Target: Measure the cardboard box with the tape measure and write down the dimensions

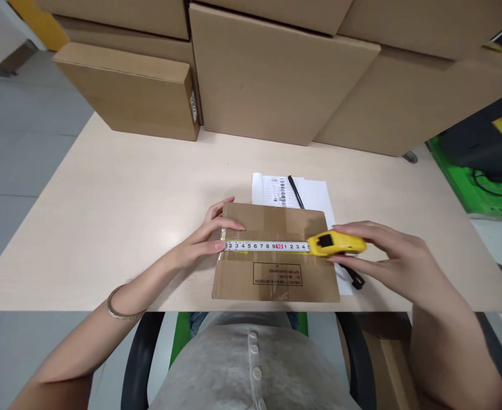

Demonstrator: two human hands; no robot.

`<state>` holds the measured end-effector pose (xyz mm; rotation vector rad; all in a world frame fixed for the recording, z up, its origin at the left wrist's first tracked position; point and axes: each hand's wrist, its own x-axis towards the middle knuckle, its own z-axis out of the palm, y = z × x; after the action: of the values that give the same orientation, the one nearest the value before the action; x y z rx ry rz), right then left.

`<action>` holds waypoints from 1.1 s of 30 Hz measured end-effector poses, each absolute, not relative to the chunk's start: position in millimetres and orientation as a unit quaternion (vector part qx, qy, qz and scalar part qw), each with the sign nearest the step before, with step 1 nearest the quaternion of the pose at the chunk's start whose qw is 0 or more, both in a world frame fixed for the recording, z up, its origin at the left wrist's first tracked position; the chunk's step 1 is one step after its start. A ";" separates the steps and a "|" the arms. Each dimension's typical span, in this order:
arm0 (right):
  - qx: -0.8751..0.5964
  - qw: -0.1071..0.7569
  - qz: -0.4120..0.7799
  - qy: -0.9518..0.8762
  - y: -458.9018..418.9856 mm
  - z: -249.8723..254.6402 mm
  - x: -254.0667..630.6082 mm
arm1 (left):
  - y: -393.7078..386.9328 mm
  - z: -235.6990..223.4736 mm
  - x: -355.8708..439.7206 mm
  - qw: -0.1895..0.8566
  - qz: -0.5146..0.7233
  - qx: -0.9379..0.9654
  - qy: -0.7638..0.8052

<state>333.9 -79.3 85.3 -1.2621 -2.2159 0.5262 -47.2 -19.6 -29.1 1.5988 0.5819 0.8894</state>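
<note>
A small flat cardboard box [276,273] lies on the table [118,216] in front of me. A yellow tape measure [336,244] is stretched across its top, the white tape [268,246] running left to right. My left hand [204,242] pinches the tape's end at the box's left edge, fingers closed on it. My right hand [391,259] grips the yellow case at the box's right edge. A black strap [356,279] hangs from the case.
A white printed sheet [315,196] with a black pen [296,192] lies behind the small box. Large cardboard boxes [276,80] are stacked along the table's far side. A green bin [485,182] sits at the right. My chair is under the table's near edge.
</note>
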 end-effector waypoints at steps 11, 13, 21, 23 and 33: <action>-0.536 0.280 0.206 -0.769 -104.0 76.2 370.2 | -18.7 -37.6 -47.8 0.595 0.390 0.653 0.260; -0.531 0.280 0.202 -0.773 -102.6 77.0 371.1 | -19.5 -36.9 -47.6 0.590 0.392 0.655 0.263; -0.527 0.273 0.202 -0.779 -97.7 77.1 371.4 | -20.6 -33.5 -47.3 0.582 0.392 0.659 0.271; -0.530 0.270 0.203 -0.778 -97.4 76.6 370.2 | -20.4 -33.9 -47.1 0.578 0.394 0.661 0.270; -0.484 0.187 0.249 -0.818 -76.8 115.6 351.6 | -22.5 -36.5 -45.8 0.582 0.391 0.660 0.270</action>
<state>351.6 -76.8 115.6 -1.3627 -2.3023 0.7002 -45.8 -22.5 -36.5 1.5423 0.6308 0.9139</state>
